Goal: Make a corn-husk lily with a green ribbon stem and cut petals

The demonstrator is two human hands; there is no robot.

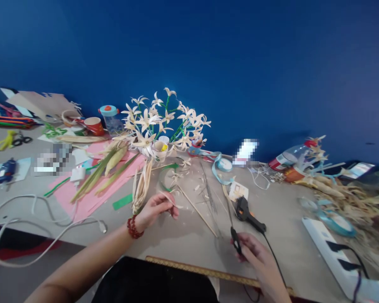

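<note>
My left hand (159,207), with a red bead bracelet at the wrist, is closed in a pinch on a thin pale strip of husk (174,205) above the table. Low on the right, my right hand (254,252) is closed around the black handle of what look like scissors (235,240), their narrow end pointing away from me. Just beyond that hand lies a black glue gun (249,215) with its cord trailing toward me. Between my hands rest a thin stick (197,210) and dark wires (208,185). Pale husk flowers (150,120) on green stems stand at the back.
Husk leaves (113,168) lie on pink paper (91,202) at left, near a white cable (34,261). A bundle of pale strips (141,185) sits by my left wrist. At right are a power strip (325,248), blue ribbon (341,223), a bottle (286,158) and dry husks (337,189).
</note>
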